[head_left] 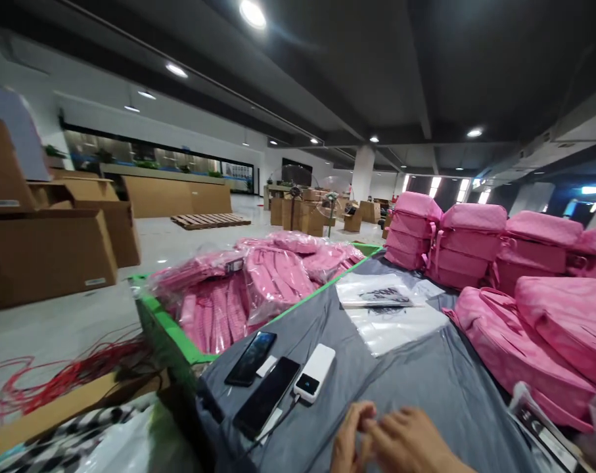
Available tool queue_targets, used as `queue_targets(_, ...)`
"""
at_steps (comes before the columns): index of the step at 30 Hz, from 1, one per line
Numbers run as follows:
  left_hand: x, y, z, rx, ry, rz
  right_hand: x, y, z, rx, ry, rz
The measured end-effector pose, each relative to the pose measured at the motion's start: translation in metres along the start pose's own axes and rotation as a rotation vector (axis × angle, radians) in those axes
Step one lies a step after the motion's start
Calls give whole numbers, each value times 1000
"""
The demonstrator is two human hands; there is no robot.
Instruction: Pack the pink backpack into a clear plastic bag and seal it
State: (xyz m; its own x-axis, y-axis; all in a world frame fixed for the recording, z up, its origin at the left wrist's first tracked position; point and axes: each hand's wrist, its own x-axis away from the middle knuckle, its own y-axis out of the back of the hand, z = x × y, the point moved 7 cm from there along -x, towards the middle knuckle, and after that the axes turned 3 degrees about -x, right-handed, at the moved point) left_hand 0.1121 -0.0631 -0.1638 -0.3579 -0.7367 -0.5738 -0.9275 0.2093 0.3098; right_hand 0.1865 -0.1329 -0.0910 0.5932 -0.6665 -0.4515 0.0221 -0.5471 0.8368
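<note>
Left hand (351,437) and right hand (409,439), together above the grey cloth (376,376), fingers bent; whether they grip anything, cannot tell. Nearest item: one white power bank (315,373), with display and cable, lying on the cloth beside two dark smartphones (251,358) (267,397). Beyond: clear plastic bags (396,325), flat. Right side: pink backpacks (519,348), some stacked. Left side: green-edged bin (169,326) of plastic-wrapped pink backpacks (278,279).
</note>
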Motion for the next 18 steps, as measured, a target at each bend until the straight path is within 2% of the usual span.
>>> queue_targets(1,12,-32,5,25,-53,185,43,0,-25,-52,-142,112)
queue_targets(3,35,-85,12,31,-169,502,120,23,-62,-126,-411,288)
queue_targets(4,42,-107,14,15,-209,618,150,42,-72,-157,-557,352)
queue_targets(5,45,-123,17,-16,-215,673,174,61,-76,-168,-694,421)
queue_targets(7,39,-152,20,-115,-172,705,201,94,-69,-108,-842,575)
queue_targets(8,33,-166,19,-174,-160,714,208,104,-65,-53,-859,664)
queue_targets(10,20,-193,14,-297,-166,752,220,110,-63,21,-836,813)
queue_targets(12,11,-214,7,-398,-228,783,238,113,-75,65,-825,870)
queue_targets(15,9,-232,8,-495,-369,825,267,128,-118,169,-862,840)
queue_targets(18,16,-242,27,-520,-435,872,280,150,-186,297,-917,774)
